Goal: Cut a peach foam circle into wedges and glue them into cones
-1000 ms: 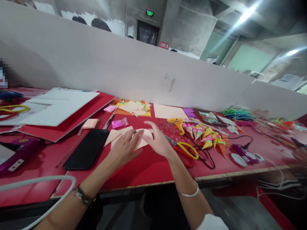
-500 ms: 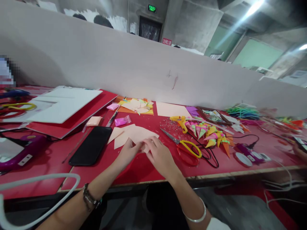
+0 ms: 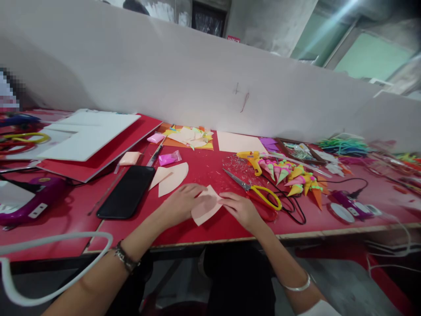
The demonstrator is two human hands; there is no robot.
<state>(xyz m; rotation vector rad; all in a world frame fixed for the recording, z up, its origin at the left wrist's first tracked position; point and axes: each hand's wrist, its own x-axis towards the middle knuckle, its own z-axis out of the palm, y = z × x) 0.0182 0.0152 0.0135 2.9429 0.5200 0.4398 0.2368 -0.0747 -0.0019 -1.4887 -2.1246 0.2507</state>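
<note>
Between my two hands is a pale peach piece of paper, its surface curved, just above the red table. My left hand grips its left side, with the fingers bent over the upper edge. On the other side my right hand pinches the paper's right corner between thumb and fingers. Left of them, more peach cut paper pieces lie flat, one with a rounded edge. Scissors with yellow and red handles rest just beyond my right hand.
A black phone lies at left, near white boards. Behind the scissors are a yellow glue gun and several small paper cones. Paper scraps and a peach sheet lie at the back. A white partition stands behind the table.
The held paper has come off the other pieces toward the table's front and now shows curved. My hands have moved apart, the right one shifting rightward. The camera has tilted down slightly.
</note>
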